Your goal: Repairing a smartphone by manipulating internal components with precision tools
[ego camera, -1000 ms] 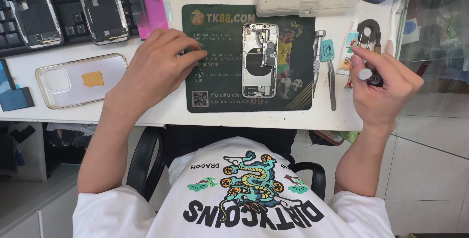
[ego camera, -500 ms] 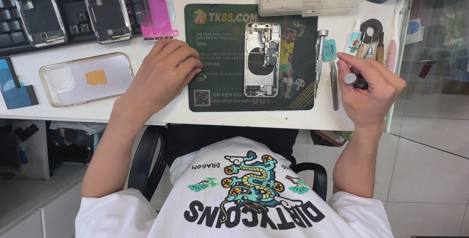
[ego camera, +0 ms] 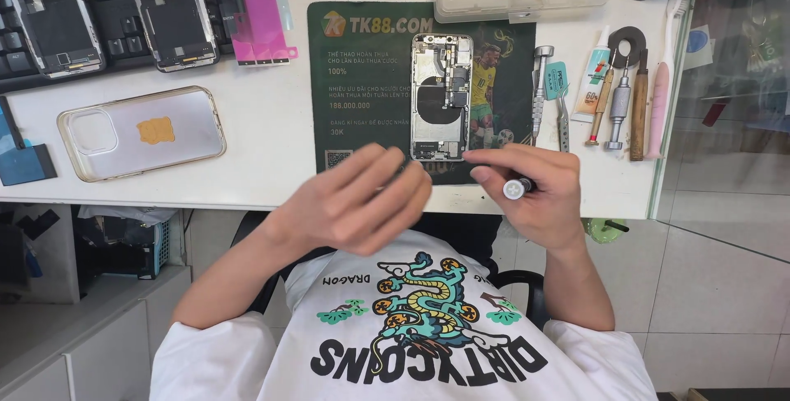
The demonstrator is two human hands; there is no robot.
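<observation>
Two hands are working: right hand [ego camera: 533, 191] fingers clamping a slim, light screwdriver [ego camera: 517, 188]; left hand [ego camera: 362, 202] fingers loosely apart, near the fragile opened phone [ego camera: 442, 96].

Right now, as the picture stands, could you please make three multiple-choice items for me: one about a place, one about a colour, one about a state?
1. Where does the opened silver phone body lie?
A. on the dark green rectangular mat
B. on the black keyboard
C. on the floor

2. What colour is the thin sheet of plastic film at the top of the white table?
A. yellow
B. pink
C. blue

3. What is the state of the right hand?
A. flat on the table
B. open and empty
C. closed around a dark screwdriver with a silver end cap

Answers: 1 A, the phone body rests inside the mat's edges. 2 B, the film is bright pink. 3 C, the fingers wrap the handle, while the left hand holds nothing.
</observation>
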